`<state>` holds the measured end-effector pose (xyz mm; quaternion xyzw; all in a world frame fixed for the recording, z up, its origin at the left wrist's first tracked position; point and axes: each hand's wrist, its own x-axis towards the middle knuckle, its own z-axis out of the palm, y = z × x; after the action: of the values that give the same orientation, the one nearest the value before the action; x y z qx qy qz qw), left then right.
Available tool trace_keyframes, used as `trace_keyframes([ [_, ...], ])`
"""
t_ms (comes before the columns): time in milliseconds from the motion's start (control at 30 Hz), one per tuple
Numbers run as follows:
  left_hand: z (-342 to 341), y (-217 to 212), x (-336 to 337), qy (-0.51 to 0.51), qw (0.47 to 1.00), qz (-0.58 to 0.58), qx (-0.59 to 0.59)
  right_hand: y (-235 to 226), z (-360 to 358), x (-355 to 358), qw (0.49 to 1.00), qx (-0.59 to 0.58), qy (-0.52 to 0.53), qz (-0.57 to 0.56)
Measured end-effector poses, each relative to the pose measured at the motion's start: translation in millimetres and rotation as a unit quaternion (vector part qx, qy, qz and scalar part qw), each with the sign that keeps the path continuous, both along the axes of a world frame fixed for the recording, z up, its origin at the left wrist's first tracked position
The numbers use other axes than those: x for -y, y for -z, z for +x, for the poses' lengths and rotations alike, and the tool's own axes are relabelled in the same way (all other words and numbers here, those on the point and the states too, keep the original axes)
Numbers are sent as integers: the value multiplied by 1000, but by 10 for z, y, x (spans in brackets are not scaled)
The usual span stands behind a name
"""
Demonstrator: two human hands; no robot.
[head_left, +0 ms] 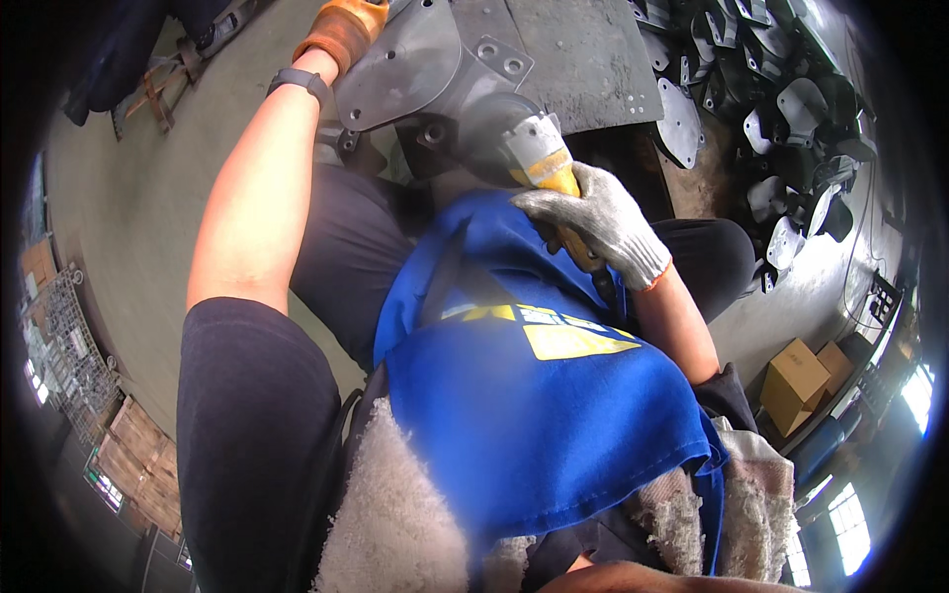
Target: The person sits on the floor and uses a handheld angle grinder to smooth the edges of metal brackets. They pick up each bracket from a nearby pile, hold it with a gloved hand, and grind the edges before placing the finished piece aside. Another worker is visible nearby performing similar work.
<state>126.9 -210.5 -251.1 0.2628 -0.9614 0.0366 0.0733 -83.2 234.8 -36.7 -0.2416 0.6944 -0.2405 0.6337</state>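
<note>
In my right hand (598, 212), which wears a grey-white knit glove, is a yellow angle grinder (554, 170). My fingers wrap round its body, and its cord end points down toward my lap. The grinder's dark, blurred head is beside a flat grey metal plate (400, 74) with rounded corners and small holes. My left hand (344, 32), in an orange glove, is closed at the plate's upper left edge; its fingertips are partly cut off by the frame. Under the plate lies another metal piece (504, 61) with bolt holes. Whether the disc touches metal I cannot tell.
A dark flat work surface (583, 59) extends beyond the plates. Many loose metal plates (791, 109) are piled at the right. A blue apron (534, 415) covers my lap. Cardboard boxes (794, 385) stand at the lower right, a wire cage (79, 346) and wooden pallet (138, 460) at the left.
</note>
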Motion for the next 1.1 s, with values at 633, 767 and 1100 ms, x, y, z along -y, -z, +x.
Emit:
trace_keyframes([
  [633,42,46,76,20,997,-44,56,-36,4,-125,999,16,37,-10],
  [767,-108,-106,-35,14,999,-1,36,46,4,-117,999,-12,15,-43],
  [1100,74,-175,84,8,997,74,18,-55,42,-122,999,24,36,-13],
])
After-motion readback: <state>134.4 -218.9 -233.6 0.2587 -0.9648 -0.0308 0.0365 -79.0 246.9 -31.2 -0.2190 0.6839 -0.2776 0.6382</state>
